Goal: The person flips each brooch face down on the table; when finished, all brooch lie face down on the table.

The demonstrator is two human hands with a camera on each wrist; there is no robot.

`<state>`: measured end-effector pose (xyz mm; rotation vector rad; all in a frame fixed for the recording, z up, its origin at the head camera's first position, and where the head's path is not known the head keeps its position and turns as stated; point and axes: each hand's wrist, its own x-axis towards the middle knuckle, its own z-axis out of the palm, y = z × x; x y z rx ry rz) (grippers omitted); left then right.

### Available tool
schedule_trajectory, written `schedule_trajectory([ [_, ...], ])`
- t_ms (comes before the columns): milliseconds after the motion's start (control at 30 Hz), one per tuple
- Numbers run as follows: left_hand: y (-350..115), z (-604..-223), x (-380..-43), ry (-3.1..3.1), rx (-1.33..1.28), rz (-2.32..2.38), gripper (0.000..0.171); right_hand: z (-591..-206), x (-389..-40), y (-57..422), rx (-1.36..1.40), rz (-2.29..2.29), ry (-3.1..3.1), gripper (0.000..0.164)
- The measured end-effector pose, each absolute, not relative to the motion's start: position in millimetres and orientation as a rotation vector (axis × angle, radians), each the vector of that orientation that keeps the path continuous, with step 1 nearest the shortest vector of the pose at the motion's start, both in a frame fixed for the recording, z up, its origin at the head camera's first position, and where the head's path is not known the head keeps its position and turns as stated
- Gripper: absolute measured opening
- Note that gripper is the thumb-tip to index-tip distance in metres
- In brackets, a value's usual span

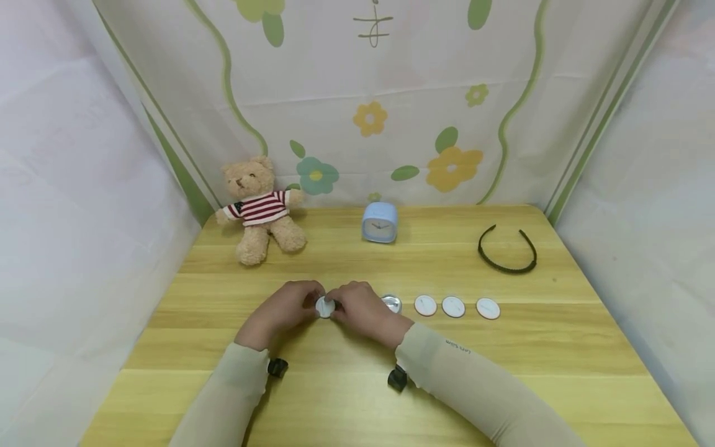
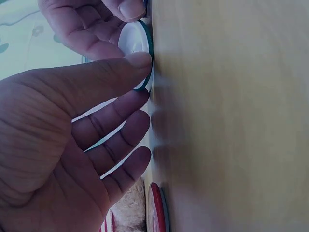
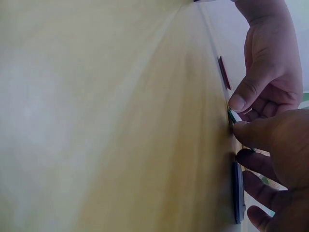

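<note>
A round pin badge (image 1: 324,308) with a white back and a green rim sits low over the wooden table, between both hands. My left hand (image 1: 290,309) pinches one side of it; in the left wrist view the thumb lies across the white back of the badge (image 2: 133,38). My right hand (image 1: 360,311) pinches the opposite edge, its thumb (image 3: 248,133) by the green rim in the right wrist view. Beside the right hand a silver-backed badge (image 1: 393,303) is partly covered. A red-rimmed badge (image 2: 156,208) lies near the left hand's lower fingers.
Three white-backed badges, a left one (image 1: 426,305), a middle one (image 1: 453,306) and a right one (image 1: 488,308), lie in a row at right. Behind stand a teddy bear (image 1: 259,208) and a blue clock (image 1: 380,222). A black headband (image 1: 507,269) lies back right.
</note>
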<state>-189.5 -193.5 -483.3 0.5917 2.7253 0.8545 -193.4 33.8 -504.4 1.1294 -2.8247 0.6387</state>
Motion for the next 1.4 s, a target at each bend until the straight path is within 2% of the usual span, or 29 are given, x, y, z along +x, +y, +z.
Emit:
schedule_trajectory([
  [500,-196.4,-480.9,-187.9,2.748,0.611,0.741,0.023,-508.1,-195.6,34.2,1.153,0.539,-2.859,0.021],
  [867,-258.9,-473.7,-174.4,2.841,0.581,0.686,0.063,-507.6,-196.4,33.8,1.139,0.521,-2.893,0.025],
  [967,-274.4,-473.3,-170.6,2.821,0.523,0.681,0.067,-506.5,-196.5,34.3,1.136,0.509,-2.894,0.025],
  [1200,-284.0,-479.2,-168.2,2.780,0.474,0.793,0.043,-506.2,-196.6,33.6,1.142,0.517,-2.902,0.026],
  [1400,-274.8,-481.2,-172.1,2.778,0.501,0.792,0.040,-507.6,-196.6,29.6,1.113,0.578,-2.909,0.028],
])
